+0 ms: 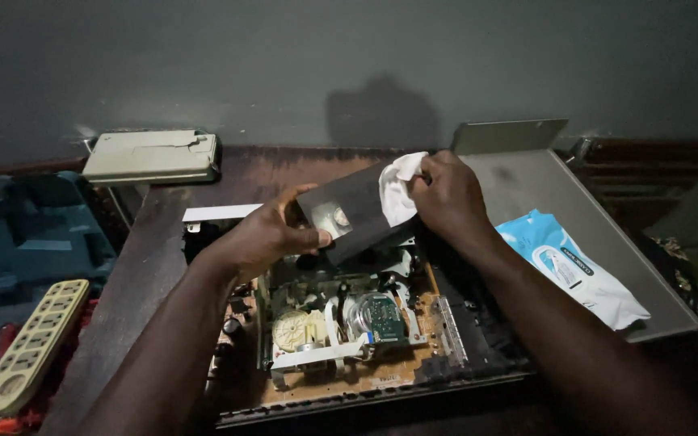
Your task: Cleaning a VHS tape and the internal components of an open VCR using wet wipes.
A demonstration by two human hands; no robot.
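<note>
Left hand [264, 238] grips a black video cassette [349, 211], tilted, just above the opened player [357, 331] with its circuit board and drum laid bare. Right hand [448, 198] pinches a white wipe [397, 187] and presses it flat on the cassette's upper face. A blue-and-white wipes pack [571, 266] lies on the grey metal cover [527, 182] at right. A pale power strip [30, 347] sits far left on the bench [135, 282].
</note>
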